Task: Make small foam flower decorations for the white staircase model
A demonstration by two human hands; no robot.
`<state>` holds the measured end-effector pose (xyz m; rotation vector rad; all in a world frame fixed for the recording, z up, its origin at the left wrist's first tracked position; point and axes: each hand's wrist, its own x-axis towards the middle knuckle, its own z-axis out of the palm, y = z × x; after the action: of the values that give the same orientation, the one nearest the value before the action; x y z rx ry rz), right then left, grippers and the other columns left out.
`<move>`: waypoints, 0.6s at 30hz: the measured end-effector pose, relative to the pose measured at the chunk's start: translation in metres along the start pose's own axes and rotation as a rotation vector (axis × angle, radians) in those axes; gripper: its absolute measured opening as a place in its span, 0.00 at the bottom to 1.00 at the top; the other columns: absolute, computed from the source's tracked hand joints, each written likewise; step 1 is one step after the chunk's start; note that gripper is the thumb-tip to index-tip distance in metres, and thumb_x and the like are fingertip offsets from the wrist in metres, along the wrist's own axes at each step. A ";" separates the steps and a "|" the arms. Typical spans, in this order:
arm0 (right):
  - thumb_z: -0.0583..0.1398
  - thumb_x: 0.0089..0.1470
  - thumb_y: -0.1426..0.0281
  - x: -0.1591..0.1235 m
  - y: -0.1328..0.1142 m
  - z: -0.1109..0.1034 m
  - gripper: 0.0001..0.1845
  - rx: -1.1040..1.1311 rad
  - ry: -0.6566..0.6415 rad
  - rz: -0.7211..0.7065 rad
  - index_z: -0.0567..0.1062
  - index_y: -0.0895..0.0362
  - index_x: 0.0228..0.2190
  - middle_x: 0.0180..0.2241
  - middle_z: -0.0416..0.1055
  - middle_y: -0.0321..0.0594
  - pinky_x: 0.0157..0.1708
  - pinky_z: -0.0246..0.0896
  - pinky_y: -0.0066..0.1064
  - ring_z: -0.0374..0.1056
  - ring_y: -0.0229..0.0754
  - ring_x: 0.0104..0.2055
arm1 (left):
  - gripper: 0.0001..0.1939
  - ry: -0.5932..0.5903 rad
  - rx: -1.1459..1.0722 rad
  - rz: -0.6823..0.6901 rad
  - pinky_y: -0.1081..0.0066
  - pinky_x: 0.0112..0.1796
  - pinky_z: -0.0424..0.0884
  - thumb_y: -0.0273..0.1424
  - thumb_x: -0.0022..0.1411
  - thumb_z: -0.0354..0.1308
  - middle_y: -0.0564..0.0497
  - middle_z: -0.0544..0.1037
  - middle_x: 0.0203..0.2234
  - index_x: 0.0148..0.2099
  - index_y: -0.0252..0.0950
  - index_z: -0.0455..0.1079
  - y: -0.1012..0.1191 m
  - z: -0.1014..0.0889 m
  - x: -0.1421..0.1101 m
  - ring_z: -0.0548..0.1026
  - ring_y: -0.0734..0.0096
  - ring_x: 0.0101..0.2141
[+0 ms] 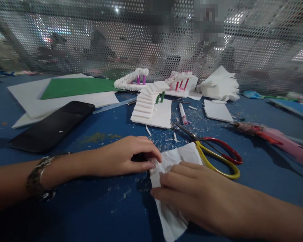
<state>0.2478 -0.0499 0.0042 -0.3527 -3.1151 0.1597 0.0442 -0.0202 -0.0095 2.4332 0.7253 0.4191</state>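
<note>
A creased sheet of thin white paper (pixel 175 222), perhaps tissue, lies on the blue table in front of me. At its upper left edge, my left hand (pixel 138 154) pinches the paper between thumb and fingertips; anything small between them is hidden. My right hand (pixel 192 191) is curled over the middle of the sheet, its fingers bent onto the paper and partly covering it. Just beyond the sheet lie scissors (pixel 209 153) with one red and one yellow handle, blades apart. A small white staircase model (pixel 146 106) with green posts stands farther back on a white base.
A black phone (pixel 53 126) lies left, before white sheets and a green sheet (pixel 78 88). Two more white models (pixel 131 80) stand behind, beside a stack of white tissues (pixel 219 84). A marker (pixel 183 114), a white square (pixel 218 111), a pink glue-gun-like tool (pixel 280 141) and white scraps lie right.
</note>
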 end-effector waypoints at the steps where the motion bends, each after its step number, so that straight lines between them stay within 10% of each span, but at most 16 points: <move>1: 0.44 0.58 0.73 0.000 0.000 0.000 0.14 0.001 0.006 -0.004 0.67 0.59 0.39 0.30 0.64 0.38 0.28 0.50 0.30 0.55 0.38 0.30 | 0.07 0.003 -0.001 -0.017 0.78 0.33 0.62 0.26 0.57 0.50 0.52 0.71 0.30 0.39 0.35 0.66 -0.001 0.000 0.000 0.69 0.75 0.32; 11: 0.50 0.53 0.76 -0.004 0.001 0.006 0.19 0.330 0.139 0.122 0.60 0.61 0.48 0.43 0.65 0.44 0.42 0.56 0.25 0.60 0.37 0.44 | 0.09 -0.023 -0.085 0.017 0.80 0.31 0.62 0.22 0.56 0.50 0.53 0.72 0.30 0.40 0.36 0.65 0.003 -0.004 -0.003 0.68 0.76 0.31; 18: 0.54 0.49 0.76 -0.004 0.004 0.015 0.11 0.553 0.325 0.437 0.59 0.56 0.37 0.29 0.64 0.34 0.25 0.60 0.21 0.62 0.31 0.27 | 0.18 0.010 -0.114 0.049 0.83 0.29 0.62 0.13 0.51 0.45 0.55 0.70 0.28 0.41 0.36 0.62 0.007 -0.001 -0.005 0.68 0.80 0.29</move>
<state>0.2522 -0.0481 -0.0111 -0.9148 -2.4921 0.8401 0.0427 -0.0275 -0.0050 2.3471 0.6295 0.4790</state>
